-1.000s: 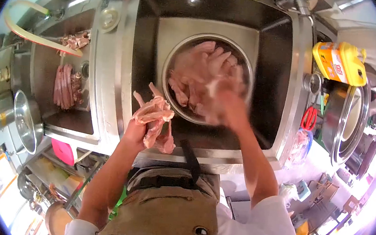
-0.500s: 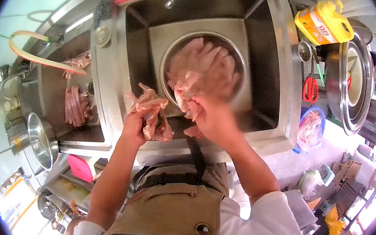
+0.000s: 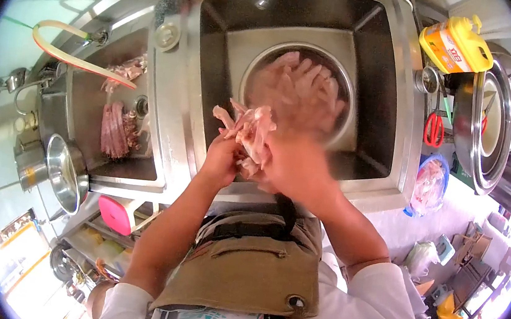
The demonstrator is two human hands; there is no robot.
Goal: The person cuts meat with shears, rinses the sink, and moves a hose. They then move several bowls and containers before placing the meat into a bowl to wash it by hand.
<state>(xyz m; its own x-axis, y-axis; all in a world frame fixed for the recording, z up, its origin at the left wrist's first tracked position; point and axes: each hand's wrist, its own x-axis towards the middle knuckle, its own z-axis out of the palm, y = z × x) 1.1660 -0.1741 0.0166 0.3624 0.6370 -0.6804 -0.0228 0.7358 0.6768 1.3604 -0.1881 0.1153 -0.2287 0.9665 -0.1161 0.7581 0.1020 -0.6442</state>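
My left hand (image 3: 223, 161) is wrapped round a bunch of pale pink raw meat pieces (image 3: 252, 135) above the near edge of the sink (image 3: 221, 69). Close against the bunch's right side is my right hand (image 3: 292, 166), smeared by motion, its fingers not clear. Behind the hands, a round metal bowl (image 3: 349, 107) stands in the sink, with many similar meat pieces (image 3: 300, 86) lying in murky water.
A second sink (image 3: 87, 104) at the left holds two heaps of meat, with a hose (image 3: 60, 59) arching over it. On the right are a yellow jug (image 3: 457, 47), red scissors (image 3: 434, 130), large metal basins (image 3: 506, 142) and a bag of meat (image 3: 428, 187).
My two hands have come together at the bunch; before, the right hand held separate pieces over the bowl's near rim. The whole view has shifted, with the sinks now further right.
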